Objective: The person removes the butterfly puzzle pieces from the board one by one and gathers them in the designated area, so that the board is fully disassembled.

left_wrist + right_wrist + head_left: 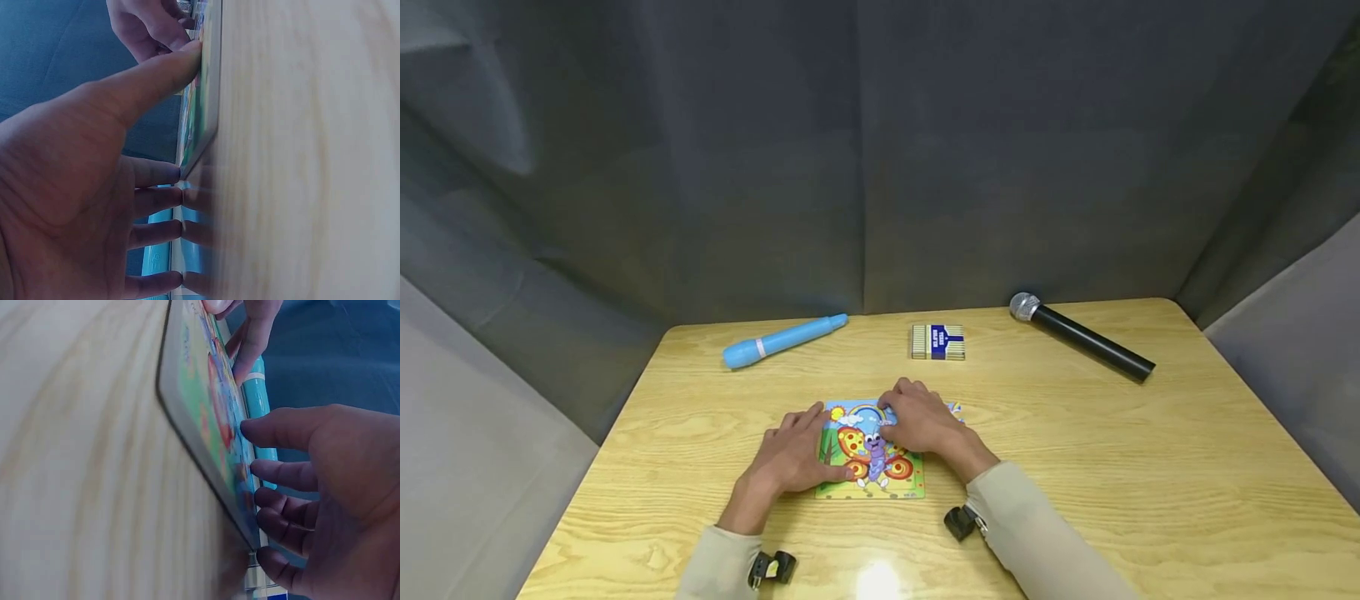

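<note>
A flat cartoon butterfly picture board (876,475) lies on the wooden table between both hands. My left hand (793,454) is at its left side, thumb resting on the picture and the straight fingers along the edge, fingertips down at the table in the left wrist view. Over the upper right part of the board is my right hand (921,418). In the right wrist view, its thumb and bent fingertips (253,428) touch the picture surface, spread apart with nothing between them. A small colourful printed bit (956,409) shows just past the right hand, mostly hidden by it.
Behind the board lies a striped cream pack with a blue band (937,342). A light blue tapered tube (784,340) lies at the back left, a black microphone (1082,337) at the back right. Dark cloth (865,167) hangs behind the table (1150,467).
</note>
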The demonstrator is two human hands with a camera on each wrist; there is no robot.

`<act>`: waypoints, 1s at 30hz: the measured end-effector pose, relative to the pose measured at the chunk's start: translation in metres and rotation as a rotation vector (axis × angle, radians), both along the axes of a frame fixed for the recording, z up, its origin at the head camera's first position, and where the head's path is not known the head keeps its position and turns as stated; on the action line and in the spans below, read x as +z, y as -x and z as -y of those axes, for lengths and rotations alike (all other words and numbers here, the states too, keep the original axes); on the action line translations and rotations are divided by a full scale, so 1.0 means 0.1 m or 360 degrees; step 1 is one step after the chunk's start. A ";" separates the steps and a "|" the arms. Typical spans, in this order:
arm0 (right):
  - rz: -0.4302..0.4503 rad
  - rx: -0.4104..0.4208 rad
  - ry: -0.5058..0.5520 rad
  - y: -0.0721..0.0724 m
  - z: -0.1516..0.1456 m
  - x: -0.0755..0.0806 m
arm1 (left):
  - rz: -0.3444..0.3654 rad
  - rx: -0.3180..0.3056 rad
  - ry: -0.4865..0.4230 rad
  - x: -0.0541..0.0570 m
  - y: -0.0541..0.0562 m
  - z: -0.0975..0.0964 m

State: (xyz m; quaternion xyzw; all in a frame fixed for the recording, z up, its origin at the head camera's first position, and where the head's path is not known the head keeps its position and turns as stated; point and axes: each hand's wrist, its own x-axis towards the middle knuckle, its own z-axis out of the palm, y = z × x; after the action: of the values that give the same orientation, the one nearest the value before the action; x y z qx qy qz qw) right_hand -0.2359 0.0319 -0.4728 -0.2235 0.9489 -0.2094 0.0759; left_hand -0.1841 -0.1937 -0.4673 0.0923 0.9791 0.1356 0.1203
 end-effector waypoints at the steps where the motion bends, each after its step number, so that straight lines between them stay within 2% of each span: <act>1: 0.0001 -0.0002 -0.0015 0.00 0.01 0.01 | -0.0002 -0.0001 0.0000 0.00 0.00 0.00; 9: 0.0016 0.0037 -0.0141 0.01 0.09 0.09 | -0.0006 -0.0002 -0.0005 -0.01 0.00 0.01; 16: 0.0054 0.0098 -0.0113 0.04 0.14 0.12 | -0.0015 -0.0008 -0.0005 0.00 0.01 0.00; 25: 0.0074 0.0125 -0.0101 0.07 0.23 0.09 | -0.0018 -0.0014 -0.0008 0.01 0.01 0.00; 30: 0.0070 0.0160 -0.0173 0.09 0.26 0.06 | -0.0016 -0.0013 -0.0019 0.01 0.01 0.00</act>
State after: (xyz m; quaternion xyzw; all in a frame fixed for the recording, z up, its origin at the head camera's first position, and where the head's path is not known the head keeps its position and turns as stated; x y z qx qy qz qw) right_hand -0.2453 0.0055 -0.4666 -0.2617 0.9446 -0.1583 0.1192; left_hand -0.1850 -0.1939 -0.4668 0.0978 0.9785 0.1403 0.1153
